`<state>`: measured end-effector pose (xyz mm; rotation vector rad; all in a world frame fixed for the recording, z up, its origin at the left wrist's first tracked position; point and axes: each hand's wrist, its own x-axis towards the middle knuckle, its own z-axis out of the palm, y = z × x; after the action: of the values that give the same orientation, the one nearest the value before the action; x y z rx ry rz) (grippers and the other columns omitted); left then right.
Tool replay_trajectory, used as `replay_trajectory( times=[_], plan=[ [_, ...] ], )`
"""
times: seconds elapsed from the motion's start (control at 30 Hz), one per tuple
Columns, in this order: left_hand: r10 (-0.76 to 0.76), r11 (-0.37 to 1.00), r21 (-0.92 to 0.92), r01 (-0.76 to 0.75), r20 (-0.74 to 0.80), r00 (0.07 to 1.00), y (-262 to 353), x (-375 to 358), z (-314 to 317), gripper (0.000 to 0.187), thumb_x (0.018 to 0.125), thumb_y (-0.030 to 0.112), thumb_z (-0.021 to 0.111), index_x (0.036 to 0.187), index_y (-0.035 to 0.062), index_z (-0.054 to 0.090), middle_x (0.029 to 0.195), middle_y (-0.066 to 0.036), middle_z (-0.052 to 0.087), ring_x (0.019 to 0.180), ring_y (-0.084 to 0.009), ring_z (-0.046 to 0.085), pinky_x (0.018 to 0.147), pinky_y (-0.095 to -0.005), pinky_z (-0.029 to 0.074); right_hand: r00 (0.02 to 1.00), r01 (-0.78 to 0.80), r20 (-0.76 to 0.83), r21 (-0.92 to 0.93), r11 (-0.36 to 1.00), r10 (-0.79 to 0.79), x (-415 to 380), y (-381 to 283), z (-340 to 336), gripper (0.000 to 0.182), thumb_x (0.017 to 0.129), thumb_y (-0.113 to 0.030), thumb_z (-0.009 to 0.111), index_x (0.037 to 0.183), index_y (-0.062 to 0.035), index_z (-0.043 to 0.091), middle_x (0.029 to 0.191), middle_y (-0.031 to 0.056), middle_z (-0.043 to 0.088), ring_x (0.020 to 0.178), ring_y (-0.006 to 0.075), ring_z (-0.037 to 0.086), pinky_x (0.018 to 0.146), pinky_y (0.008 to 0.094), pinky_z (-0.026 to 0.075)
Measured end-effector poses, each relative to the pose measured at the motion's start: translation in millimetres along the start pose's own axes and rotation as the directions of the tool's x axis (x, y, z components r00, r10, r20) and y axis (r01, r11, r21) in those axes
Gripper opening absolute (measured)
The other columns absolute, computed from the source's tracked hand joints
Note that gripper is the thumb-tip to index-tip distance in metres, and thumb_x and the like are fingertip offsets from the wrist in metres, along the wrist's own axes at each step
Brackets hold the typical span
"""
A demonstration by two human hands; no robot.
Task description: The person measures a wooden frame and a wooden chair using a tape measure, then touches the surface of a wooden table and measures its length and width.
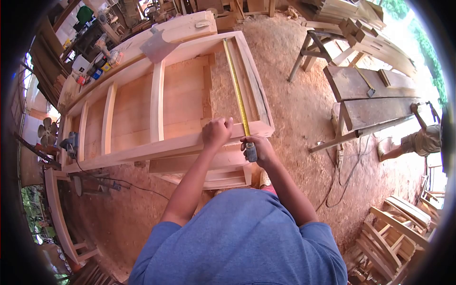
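My right hand (261, 149) is closed around the grey case of a tape measure (251, 153) at the near edge of a wooden frame (128, 156). From the case, its yellow blade (235, 80) runs out across the frame's right end to the far rail. My left hand (217, 132) is curled into a fist over the near rail, left of the tape, with the thumb side up. Whatever those fingers may hold is hidden. Pale crosspieces (157, 102) divide the frame, which rests on another wooden piece (204, 164).
A handsaw (158, 46) lies over the far rail, near cans (102, 63). A power tool (71, 144) sits at the frame's left end, its cord trailing. Dark boards (380, 111) rest on supports at right, where another person (420, 137) stands. Wooden pieces (392, 242) are stacked lower right.
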<state>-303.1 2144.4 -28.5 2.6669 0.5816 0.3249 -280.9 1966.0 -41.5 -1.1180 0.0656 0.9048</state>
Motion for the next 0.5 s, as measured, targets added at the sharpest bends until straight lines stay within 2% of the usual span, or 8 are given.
replay_trajectory(
  times=[0.5],
  plan=[
    [-0.009, 1.0, -0.008, 0.009, -0.013, 1.0, 3.6, -1.3, -5.1, 0.038, 0.088, 0.037, 0.053, 0.069, 0.006, 0.066, 0.078, -0.013, 0.066, 0.074, -0.0325, 0.065, 0.068, -0.0442, 0.052, 1.0, -0.011, 0.0, 0.037, 0.999, 0.011, -2.6, -2.0, 3.0, 0.023, 0.089, -0.012, 0.048, 0.092, 0.0051, 0.063, 0.069, 0.011, 0.063, 0.057, 0.0167, 0.059, 0.05, 0.0268, 0.046]
  ],
)
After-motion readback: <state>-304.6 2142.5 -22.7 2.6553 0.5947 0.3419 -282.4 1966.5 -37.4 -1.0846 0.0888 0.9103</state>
